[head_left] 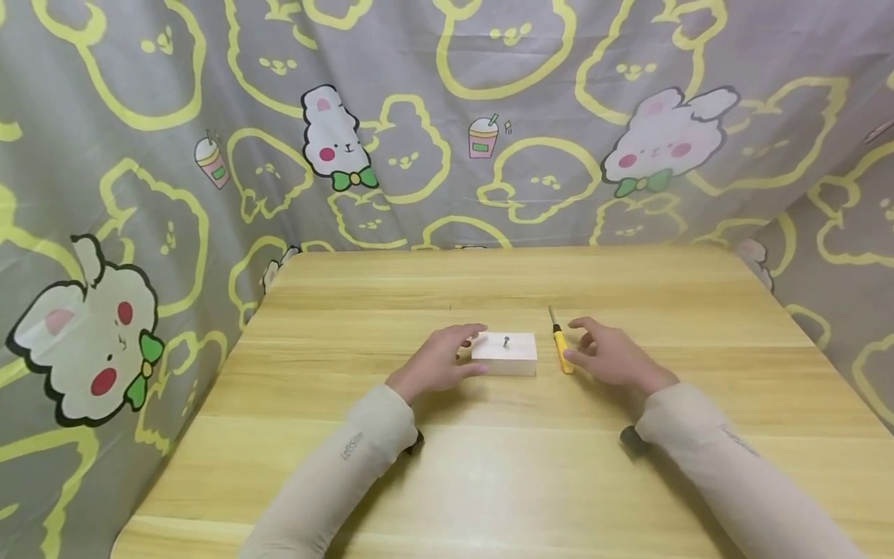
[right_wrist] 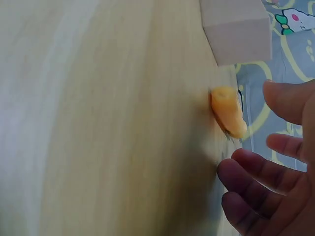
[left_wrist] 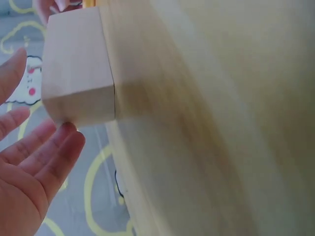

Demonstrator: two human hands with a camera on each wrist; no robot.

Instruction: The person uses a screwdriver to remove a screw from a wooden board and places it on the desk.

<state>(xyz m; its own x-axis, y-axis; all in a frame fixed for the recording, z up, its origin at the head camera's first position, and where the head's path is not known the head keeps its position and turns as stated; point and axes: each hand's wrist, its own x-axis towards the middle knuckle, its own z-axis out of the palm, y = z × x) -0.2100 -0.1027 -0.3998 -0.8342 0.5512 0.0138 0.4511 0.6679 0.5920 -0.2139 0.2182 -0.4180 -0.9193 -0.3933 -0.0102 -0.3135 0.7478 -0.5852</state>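
Note:
A pale wooden block [head_left: 504, 366] lies on the table, with a small metal screw [head_left: 506, 341] standing up from its top. My left hand [head_left: 441, 359] is at the block's left end, thumb and fingers spread apart around it. In the left wrist view, fingertips [left_wrist: 69, 130] are right at the block's near end. To the right of the block lies a screwdriver with a yellow handle [head_left: 563, 351], its metal shaft pointing to the back. My right hand [head_left: 609, 355] is just right of the screwdriver, fingers loosely bent and apart, with the handle [right_wrist: 227, 112] beyond the fingertips in the right wrist view.
The light wooden table [head_left: 489, 481] reaches back to a grey curtain [head_left: 419, 46] with yellow outlines and cartoon animals, which also hangs along both sides. Dark wrist devices [head_left: 634, 441] show under the beige sleeves [head_left: 726, 450].

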